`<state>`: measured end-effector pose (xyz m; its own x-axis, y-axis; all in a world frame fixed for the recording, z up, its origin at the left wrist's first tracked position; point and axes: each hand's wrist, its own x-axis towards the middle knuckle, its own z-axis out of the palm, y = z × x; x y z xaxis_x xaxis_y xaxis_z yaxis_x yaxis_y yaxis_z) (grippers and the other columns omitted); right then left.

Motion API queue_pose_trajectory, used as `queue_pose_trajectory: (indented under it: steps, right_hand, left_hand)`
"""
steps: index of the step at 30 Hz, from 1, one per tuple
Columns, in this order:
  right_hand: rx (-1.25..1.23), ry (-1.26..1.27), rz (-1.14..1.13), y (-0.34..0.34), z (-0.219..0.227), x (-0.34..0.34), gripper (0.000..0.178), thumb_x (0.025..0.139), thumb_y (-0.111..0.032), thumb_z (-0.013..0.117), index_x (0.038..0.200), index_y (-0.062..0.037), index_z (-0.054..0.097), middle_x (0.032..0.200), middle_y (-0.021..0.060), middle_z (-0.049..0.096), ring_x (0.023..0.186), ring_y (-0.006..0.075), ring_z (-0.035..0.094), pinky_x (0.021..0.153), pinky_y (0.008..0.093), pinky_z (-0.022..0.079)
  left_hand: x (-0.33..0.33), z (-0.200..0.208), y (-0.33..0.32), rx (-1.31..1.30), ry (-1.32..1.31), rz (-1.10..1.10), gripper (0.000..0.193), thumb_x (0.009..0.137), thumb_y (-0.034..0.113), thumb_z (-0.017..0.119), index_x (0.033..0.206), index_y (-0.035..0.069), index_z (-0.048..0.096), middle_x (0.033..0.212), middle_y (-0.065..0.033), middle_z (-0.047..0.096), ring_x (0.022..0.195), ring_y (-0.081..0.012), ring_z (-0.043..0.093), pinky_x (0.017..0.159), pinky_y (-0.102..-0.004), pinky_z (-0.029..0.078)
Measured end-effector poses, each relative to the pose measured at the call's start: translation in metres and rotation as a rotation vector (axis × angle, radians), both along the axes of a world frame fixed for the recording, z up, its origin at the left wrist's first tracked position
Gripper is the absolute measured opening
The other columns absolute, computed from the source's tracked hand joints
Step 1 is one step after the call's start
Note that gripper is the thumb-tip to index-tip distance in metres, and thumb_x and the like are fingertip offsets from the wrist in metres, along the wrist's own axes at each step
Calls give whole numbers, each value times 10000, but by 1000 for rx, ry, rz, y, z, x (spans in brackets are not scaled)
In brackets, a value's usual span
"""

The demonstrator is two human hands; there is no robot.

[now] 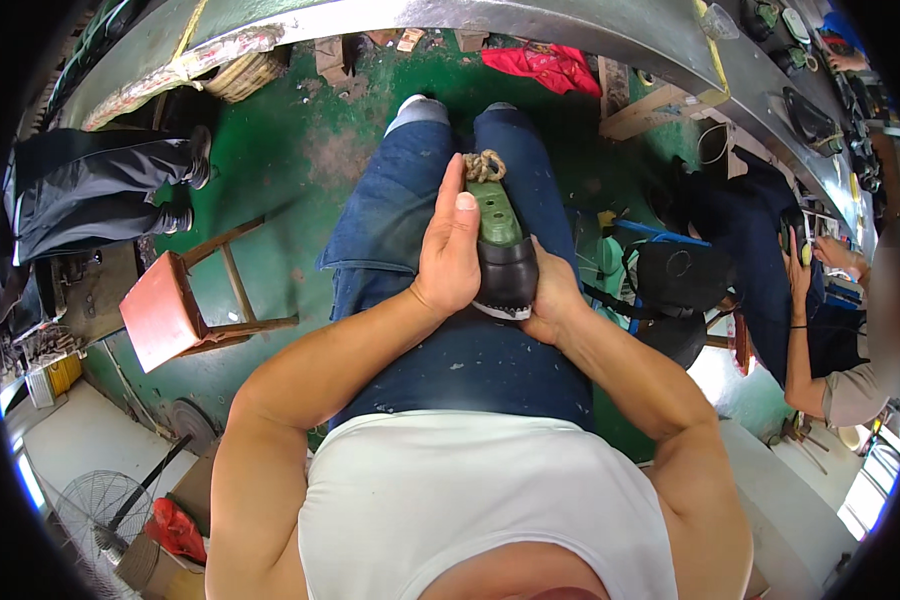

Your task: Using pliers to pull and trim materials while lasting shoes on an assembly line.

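Observation:
Above my lap is a green shoe last (pixel 493 215) with a shiny black leather upper (pixel 507 277) fitted over its toe half, the toe toward me. A knotted loop of rope (pixel 484 166) sits at the last's far end. My left hand (pixel 451 247) presses along its left side, fingers straight and pointing away from me, thumb resting near the last's edge. From the right, my right hand (pixel 553 296) cups the black toe part; its fingers are mostly hidden behind the shoe. Between them, both hands hold the piece. A pale edge shows under the toe.
A blue denim apron (pixel 460 365) covers my lap. To the left stands a wooden chair (pixel 160 310) with a pinkish seat; beyond it is another person's legs (pixel 120 180). At right a co-worker's hands (pixel 800 265) work at a bench. A metal bench edge (pixel 450 14) curves ahead, above red cloth (pixel 545 68).

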<state>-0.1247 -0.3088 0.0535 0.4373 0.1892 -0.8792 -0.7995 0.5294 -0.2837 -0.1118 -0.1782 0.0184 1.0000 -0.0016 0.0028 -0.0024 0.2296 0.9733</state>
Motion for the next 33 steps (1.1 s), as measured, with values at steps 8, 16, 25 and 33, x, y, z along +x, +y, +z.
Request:
queue_pose_trajectory:
  steps: [8,16,25,33]
  right_hand:
    - [2,-104,110,-17,-8,35,289,1069,-268,420,1092,-81,640,885,71,686,693,173,686,477,309,517]
    - [-40,-106,262,-13,15,82,207,1022,-244,512,908,-100,608,698,44,569,517,127,533,375,304,353]
    - [-924,-1472,465,-14,-5,109,316,1048,-252,473,1163,11,606,1032,168,646,933,360,629,869,422,496]
    - [-938,-1954,291,-9,-1,113,255,800,6,770,1042,-5,691,934,132,639,784,283,619,681,356,517]
  left_hand:
    - [47,3,11,234,-331,-145,785,1023,364,490,1580,-40,111,1602,-251,223,1496,-336,222,1209,-384,200]
    - [87,-8,43,476,-819,-326,896,726,-4,788,1506,158,379,1579,-347,181,1429,-550,302,1123,-515,374]
    - [88,4,67,584,-822,-246,799,710,-19,762,1441,72,450,1536,-311,286,1366,-530,393,1122,-537,371]
    - [66,5,73,702,-913,-177,736,608,-78,724,1324,-8,572,1418,-269,450,1286,-476,482,1060,-537,441]
